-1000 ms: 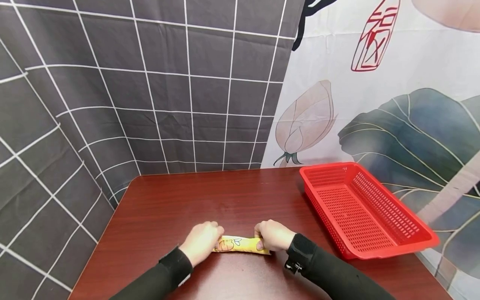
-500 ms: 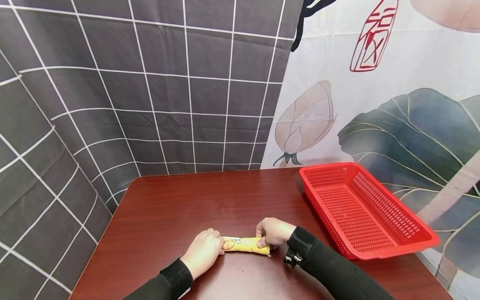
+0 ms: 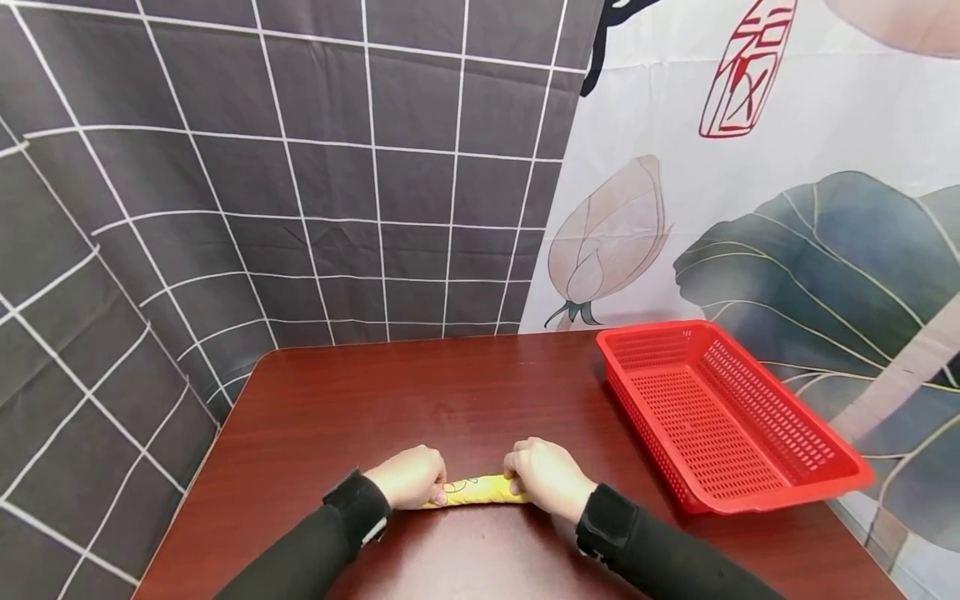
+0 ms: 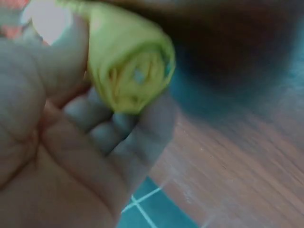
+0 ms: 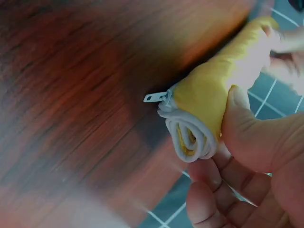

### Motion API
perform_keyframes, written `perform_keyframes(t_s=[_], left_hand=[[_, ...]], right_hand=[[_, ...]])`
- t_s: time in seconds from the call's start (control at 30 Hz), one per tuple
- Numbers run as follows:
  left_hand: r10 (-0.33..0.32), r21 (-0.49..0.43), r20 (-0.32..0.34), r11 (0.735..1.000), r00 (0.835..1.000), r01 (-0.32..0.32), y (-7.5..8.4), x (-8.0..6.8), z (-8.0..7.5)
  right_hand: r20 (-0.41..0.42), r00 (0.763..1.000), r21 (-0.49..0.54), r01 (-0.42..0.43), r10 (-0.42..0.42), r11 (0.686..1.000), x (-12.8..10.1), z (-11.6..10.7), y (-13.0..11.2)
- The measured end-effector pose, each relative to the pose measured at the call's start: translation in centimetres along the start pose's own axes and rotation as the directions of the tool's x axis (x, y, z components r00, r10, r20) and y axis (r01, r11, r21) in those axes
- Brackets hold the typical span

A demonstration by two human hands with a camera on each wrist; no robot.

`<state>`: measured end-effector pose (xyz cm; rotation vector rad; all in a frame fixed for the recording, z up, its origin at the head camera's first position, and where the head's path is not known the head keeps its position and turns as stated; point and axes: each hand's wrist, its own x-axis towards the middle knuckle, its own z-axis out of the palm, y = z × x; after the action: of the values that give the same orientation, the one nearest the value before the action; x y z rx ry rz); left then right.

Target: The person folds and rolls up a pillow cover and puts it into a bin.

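A yellow zipper pouch (image 3: 480,490) with line drawings is rolled into a narrow tube, lying crosswise near the front of the table. My left hand (image 3: 412,477) grips its left end between thumb and fingers. At the other end, my right hand (image 3: 551,477) holds the roll the same way. Layers of yellow fabric spiral inside the blurred end of the pouch (image 4: 130,52) in the left wrist view. From the right wrist, the pouch's opposite end shows a whitish edging and a metal zipper pull (image 5: 156,97) sticking out.
A red perforated plastic basket (image 3: 712,417) stands at the table's right side, with nothing in it. The reddish-brown table (image 3: 390,392) meets a grey gridded cloth (image 3: 322,192) behind and at left, and a white floral cloth (image 3: 622,242) at back right.
My left hand has shifted from lying over the left end to gripping it, thumb on the near side. My right hand has moved slightly left along the roll, which now looks slimmer.
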<state>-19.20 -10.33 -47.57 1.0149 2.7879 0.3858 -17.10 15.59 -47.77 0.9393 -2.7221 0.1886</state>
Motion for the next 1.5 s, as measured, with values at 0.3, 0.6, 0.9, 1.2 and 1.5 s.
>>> perform_keyframes(t_s=[0.3, 0.6, 0.9, 1.2, 1.5], left_hand=[[-0.085, -0.039, 0.151, 0.995, 0.985, 0.092, 0.4, 1.0, -1.3], [-0.095, -0.022, 0.144, 0.995, 0.985, 0.099, 0.8, 1.3, -1.3], [-0.126, 0.006, 0.161, 0.992, 0.979, 0.127, 0.3, 2.2, -1.3], [-0.127, -0.130, 0.103, 0.982, 0.986, 0.140, -0.5, 1.5, -1.1], [-0.066, -0.072, 0.137, 0.995, 0.988, 0.076, 0.0, 0.7, -0.9]], right_hand=[[-0.125, 0.974, -0.299, 0.144, -0.188, 0.943, -0.7, 0.5, -1.1], [-0.071, 0.986, -0.341, 0.120, -0.153, 0.932, -0.3, 0.4, -2.8], [0.356, 0.934, 0.025, -0.041, 0.030, 0.999, 5.0, -0.2, -2.0], [0.494, 0.867, 0.224, -0.198, 0.063, 0.954, 6.0, -0.5, -1.1], [0.521, 0.851, 0.223, -0.212, 0.067, 0.951, 5.6, 0.3, -1.1]])
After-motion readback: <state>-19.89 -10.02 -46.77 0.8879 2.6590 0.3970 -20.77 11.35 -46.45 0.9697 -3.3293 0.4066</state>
